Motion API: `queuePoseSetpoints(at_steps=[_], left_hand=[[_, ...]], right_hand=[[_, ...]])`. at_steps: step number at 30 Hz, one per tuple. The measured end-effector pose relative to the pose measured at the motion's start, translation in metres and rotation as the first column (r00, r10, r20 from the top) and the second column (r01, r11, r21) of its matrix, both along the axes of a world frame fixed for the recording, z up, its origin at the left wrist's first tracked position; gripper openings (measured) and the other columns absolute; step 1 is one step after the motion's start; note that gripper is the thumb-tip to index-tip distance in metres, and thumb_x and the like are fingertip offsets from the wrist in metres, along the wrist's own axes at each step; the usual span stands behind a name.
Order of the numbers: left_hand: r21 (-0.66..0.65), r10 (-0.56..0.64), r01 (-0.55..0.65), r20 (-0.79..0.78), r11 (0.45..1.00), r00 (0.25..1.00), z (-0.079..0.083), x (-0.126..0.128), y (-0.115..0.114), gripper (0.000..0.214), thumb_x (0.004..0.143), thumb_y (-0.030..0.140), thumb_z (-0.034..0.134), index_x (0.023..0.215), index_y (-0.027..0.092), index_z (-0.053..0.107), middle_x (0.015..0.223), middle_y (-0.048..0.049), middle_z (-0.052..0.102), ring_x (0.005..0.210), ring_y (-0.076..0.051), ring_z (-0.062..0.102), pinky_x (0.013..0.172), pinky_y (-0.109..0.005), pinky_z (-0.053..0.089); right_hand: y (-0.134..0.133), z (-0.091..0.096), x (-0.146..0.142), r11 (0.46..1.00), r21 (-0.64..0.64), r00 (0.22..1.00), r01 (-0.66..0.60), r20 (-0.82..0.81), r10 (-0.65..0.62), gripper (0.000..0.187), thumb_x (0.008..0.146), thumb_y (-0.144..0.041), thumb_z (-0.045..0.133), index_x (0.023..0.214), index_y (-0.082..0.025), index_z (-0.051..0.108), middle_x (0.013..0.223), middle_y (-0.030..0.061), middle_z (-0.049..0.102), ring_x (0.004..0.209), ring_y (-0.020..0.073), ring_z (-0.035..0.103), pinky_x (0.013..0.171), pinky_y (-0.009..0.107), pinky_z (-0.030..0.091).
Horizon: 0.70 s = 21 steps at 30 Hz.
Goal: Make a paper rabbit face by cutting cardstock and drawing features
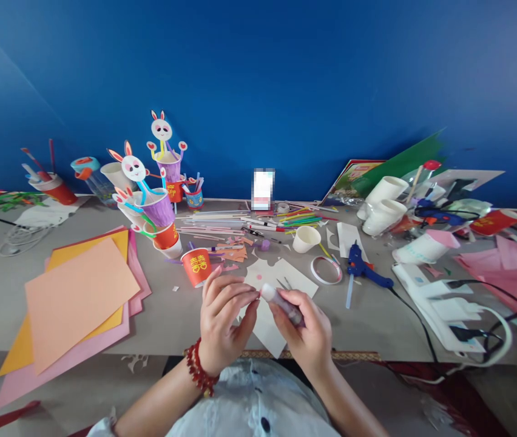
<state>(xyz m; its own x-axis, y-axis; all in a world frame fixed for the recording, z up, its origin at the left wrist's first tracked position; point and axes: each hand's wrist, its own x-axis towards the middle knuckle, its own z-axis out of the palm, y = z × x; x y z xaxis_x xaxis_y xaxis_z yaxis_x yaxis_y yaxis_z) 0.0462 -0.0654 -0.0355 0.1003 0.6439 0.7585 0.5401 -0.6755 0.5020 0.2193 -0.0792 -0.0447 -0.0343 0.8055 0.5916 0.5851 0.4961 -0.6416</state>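
My right hand [306,325] is wrapped round a glue stick [281,302] with a white end and a purplish body. Its white end points toward my left hand [229,309], whose thumb and fingertips pinch a tiny pale-pink piece that I cannot make out well. The two hands almost meet above a cut sheet of white paper [270,334]. On that sheet lie scissors [284,283], partly visible, and a small pink dot. Close behind my left hand stands a red paper cup [196,267] with gold characters.
Coloured paper sheets [81,297] are stacked at the left. Behind them stand rabbit figures made of cups [156,209]. To the right are a roll of tape [326,270], a blue hot glue gun [363,267] and a corded power strip [435,309]. A white cup [306,239] stands mid-table.
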Motion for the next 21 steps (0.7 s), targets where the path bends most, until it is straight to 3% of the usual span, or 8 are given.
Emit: queuePoseSetpoints(at_steps=[7,15,17,19,21], left_hand=[[0.003,0.036,-0.036,-0.008,0.999,0.999,0.003,0.004,0.004,0.028,0.079,0.002,0.066,0.097,0.023,0.066,0.089,0.0000,0.075,0.094,-0.021,0.066,0.108,-0.057,0.037],[-0.028,-0.004,0.006,0.071,1.000,0.997,-0.001,0.007,0.004,0.025,0.078,0.001,0.066,0.090,0.023,0.065,0.084,0.0014,0.074,0.090,-0.020,0.066,0.107,-0.054,0.039],[-0.098,-0.059,0.074,0.144,0.993,0.988,-0.001,0.006,0.003,0.021,0.081,0.003,0.064,0.088,0.023,0.066,0.084,0.0003,0.073,0.090,-0.020,0.066,0.104,-0.052,0.042],[-0.210,-0.107,0.167,0.271,0.963,0.957,-0.003,0.004,0.002,0.015,0.085,0.008,0.062,0.086,0.022,0.067,0.083,-0.0014,0.072,0.089,-0.021,0.065,0.097,-0.046,0.047],[-0.338,-0.114,0.267,0.411,0.903,0.905,-0.005,0.001,0.002,0.012,0.089,0.014,0.061,0.083,0.021,0.068,0.082,-0.0029,0.071,0.088,-0.021,0.065,0.089,-0.040,0.050]], right_hand=[[0.004,-0.003,0.000,0.998,0.069,0.999,-0.005,0.049,0.002,0.018,0.089,-0.017,0.065,0.106,-0.022,0.059,0.086,0.0050,0.072,0.073,0.0183,0.069,0.066,0.027,0.055],[0.006,-0.005,0.001,0.999,0.039,0.999,0.010,0.035,-0.011,0.017,0.089,-0.019,0.065,0.106,-0.022,0.062,0.087,0.0053,0.073,0.075,0.0188,0.070,0.068,0.027,0.055],[0.010,-0.008,0.005,0.996,-0.069,0.997,0.049,-0.054,-0.053,0.016,0.089,-0.024,0.066,0.105,-0.022,0.063,0.090,0.0060,0.073,0.076,0.0191,0.070,0.067,0.027,0.054],[0.017,-0.014,0.014,0.973,-0.229,0.962,0.037,-0.254,-0.096,0.020,0.092,-0.031,0.063,0.110,-0.022,0.064,0.094,0.0068,0.072,0.077,0.0194,0.069,0.066,0.028,0.054],[0.027,-0.020,0.024,0.938,-0.336,0.849,-0.091,-0.518,-0.103,0.026,0.095,-0.037,0.058,0.116,-0.023,0.063,0.097,0.0069,0.072,0.081,0.0203,0.069,0.067,0.029,0.055]])
